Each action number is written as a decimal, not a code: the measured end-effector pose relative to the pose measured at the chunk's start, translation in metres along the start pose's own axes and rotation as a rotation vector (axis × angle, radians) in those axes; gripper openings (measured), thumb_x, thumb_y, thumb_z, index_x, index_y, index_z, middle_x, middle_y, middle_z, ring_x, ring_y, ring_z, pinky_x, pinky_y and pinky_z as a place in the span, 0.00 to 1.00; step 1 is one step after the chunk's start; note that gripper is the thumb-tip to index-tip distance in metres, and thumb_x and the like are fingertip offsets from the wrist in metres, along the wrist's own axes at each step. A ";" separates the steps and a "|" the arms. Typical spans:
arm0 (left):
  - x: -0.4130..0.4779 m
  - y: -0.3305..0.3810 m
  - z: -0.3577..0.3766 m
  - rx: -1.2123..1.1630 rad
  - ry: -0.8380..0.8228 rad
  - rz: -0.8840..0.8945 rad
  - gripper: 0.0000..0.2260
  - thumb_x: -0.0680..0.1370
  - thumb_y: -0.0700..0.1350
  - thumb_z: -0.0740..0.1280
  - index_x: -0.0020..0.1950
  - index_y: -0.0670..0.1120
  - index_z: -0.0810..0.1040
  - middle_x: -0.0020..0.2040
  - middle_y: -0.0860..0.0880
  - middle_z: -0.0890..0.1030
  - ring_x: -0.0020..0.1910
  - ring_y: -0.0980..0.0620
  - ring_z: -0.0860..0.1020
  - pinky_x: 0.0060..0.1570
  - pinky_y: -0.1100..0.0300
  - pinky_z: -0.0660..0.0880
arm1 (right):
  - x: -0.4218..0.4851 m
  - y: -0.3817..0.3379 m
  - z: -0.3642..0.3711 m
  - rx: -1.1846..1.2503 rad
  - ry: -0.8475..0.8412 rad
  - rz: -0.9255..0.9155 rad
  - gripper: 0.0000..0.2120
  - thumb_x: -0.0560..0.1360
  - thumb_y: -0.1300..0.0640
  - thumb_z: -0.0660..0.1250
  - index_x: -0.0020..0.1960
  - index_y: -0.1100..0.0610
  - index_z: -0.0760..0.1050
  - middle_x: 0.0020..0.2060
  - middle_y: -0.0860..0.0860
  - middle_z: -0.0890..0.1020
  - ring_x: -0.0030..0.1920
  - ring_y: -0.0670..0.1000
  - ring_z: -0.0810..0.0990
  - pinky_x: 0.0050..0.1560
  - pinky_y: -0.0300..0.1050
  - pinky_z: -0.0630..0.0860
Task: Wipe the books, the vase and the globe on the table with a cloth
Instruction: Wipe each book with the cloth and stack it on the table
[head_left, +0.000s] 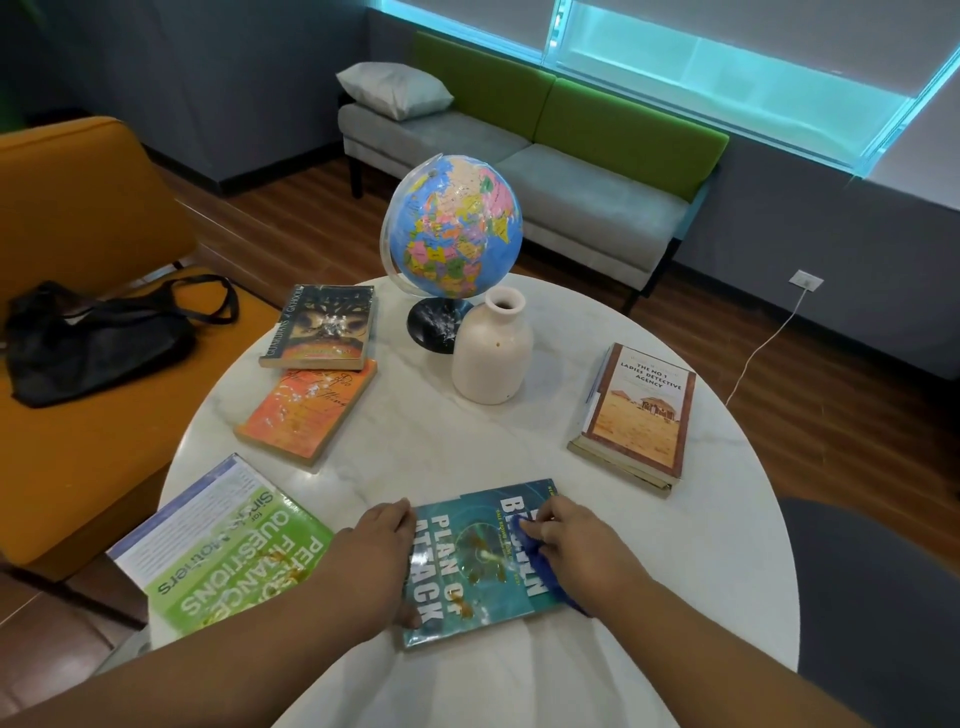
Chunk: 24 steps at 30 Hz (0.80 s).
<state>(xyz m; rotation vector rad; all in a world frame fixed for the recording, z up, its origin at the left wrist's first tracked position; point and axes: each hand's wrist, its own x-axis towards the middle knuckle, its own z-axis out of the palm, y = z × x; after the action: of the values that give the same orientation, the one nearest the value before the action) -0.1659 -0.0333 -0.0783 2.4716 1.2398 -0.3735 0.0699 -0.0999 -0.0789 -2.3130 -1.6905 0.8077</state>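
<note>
A teal book (467, 561) lies at the near edge of the round white table (649, 545). My left hand (376, 556) holds its left edge flat. My right hand (576, 540) grips a blue cloth (540, 553) and presses it on the book's right half. A green book (228, 545) lies at the near left, an orange book (306, 410) and a dark book (322, 325) further back on the left. A tan book (639, 410) tops a small stack on the right. The cream vase (491, 353) stands mid-table, the globe (452, 228) just behind it.
An orange armchair (78, 208) with a black bag (93, 338) stands left of the table. A grey and green sofa (545, 171) with a pillow sits beyond it. A dark seat (872, 597) is at the right. A white cable (763, 343) runs across the wood floor.
</note>
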 end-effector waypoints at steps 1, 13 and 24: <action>0.000 0.000 0.000 -0.002 0.001 0.002 0.50 0.68 0.62 0.73 0.79 0.45 0.49 0.79 0.49 0.49 0.77 0.50 0.51 0.72 0.54 0.61 | 0.006 0.001 -0.004 -0.026 0.044 0.006 0.10 0.79 0.51 0.63 0.47 0.58 0.74 0.36 0.48 0.78 0.31 0.43 0.75 0.27 0.32 0.67; 0.000 0.001 -0.002 0.003 0.004 0.001 0.49 0.67 0.61 0.73 0.79 0.45 0.50 0.78 0.49 0.51 0.76 0.50 0.53 0.72 0.54 0.62 | 0.034 0.001 0.000 -0.158 0.088 -0.035 0.09 0.80 0.47 0.59 0.54 0.49 0.74 0.50 0.51 0.77 0.46 0.50 0.78 0.46 0.44 0.75; 0.000 0.000 -0.002 0.006 -0.013 -0.002 0.50 0.68 0.62 0.73 0.79 0.44 0.48 0.79 0.49 0.50 0.77 0.50 0.51 0.72 0.53 0.62 | 0.030 0.009 -0.001 -0.184 0.110 -0.083 0.08 0.80 0.49 0.57 0.55 0.46 0.73 0.51 0.50 0.75 0.44 0.46 0.77 0.48 0.42 0.76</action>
<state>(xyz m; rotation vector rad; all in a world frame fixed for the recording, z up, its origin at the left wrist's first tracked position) -0.1654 -0.0319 -0.0762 2.4692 1.2378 -0.3942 0.0845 -0.0755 -0.0913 -2.3362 -1.8683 0.5191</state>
